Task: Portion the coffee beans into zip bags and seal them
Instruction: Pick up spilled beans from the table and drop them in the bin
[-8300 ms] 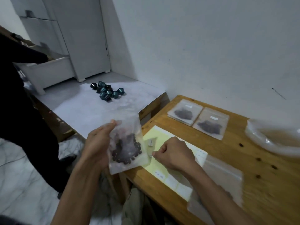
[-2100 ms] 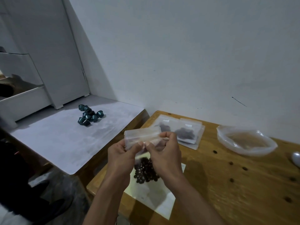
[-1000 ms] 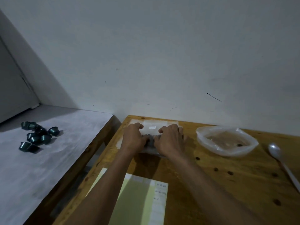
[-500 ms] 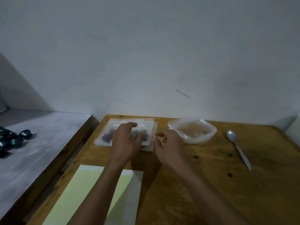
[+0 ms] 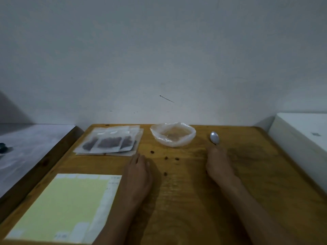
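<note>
Both hands lie on the wooden table (image 5: 247, 191) with nothing in them. The left hand (image 5: 138, 171) rests palm down near the middle of the table, fingers loosely together and pointing toward the far edge, just short of the near edge of the zip bags (image 5: 109, 141). The right hand (image 5: 218, 163) lies further right, fingers stretched forward, its fingertips close to the bowl of a metal spoon (image 5: 214, 137); whether they touch the spoon's handle cannot be told. The zip bags lie flat in an overlapping stack by the far left corner, each with a dark patch of coffee beans inside; their tops look closed, though the blur leaves this unsure. Beside them along the far edge sits a clear plastic bag (image 5: 173, 136) shaped like a bowl, open at the top, with only a brownish film at its bottom. A few loose beans (image 5: 166, 158) are scattered on the wood between the hands. A yellow sheet of paper (image 5: 60, 207) lies at the near left corner.
</note>
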Tool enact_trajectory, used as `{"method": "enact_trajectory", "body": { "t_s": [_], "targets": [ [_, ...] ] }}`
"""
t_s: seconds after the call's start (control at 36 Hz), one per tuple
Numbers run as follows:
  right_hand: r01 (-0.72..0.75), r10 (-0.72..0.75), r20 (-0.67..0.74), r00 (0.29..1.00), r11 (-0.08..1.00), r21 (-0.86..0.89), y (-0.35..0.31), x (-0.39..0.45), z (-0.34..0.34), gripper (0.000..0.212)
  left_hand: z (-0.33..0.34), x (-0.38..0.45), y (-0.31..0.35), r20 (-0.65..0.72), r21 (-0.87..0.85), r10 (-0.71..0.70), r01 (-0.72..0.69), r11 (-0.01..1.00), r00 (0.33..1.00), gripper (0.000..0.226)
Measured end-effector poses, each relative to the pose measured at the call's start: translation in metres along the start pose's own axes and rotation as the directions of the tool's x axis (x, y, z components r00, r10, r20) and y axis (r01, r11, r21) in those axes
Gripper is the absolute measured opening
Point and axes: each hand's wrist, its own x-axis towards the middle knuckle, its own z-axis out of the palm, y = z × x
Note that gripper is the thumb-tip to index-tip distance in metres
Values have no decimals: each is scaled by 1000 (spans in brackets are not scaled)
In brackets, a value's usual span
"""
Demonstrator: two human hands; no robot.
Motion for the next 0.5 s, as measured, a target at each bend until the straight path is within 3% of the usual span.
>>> {"method": "enact_trajectory", "body": {
  "t_s": [0.08, 0.31, 0.42, 0.5],
  "targets": [
    [-7, 7, 33, 999, 1000, 9, 2, 0, 1, 28, 3, -1, -3, 13, 35, 3, -4, 999, 1000, 26],
    [45, -40, -54, 998, 995, 94, 10, 1, 6, 24, 7, 1, -5, -24, 54, 44, -42, 998, 999, 19],
    [-10, 5, 23, 1000, 977, 212, 19, -4, -12, 21, 7, 1, -5, -39, 67, 64, -61, 996, 997, 20],
    [7, -27, 94, 995, 979, 202, 29, -10, -23, 20, 9, 1, -8, -50, 64, 80, -77, 995, 995, 17]
  ]
}}
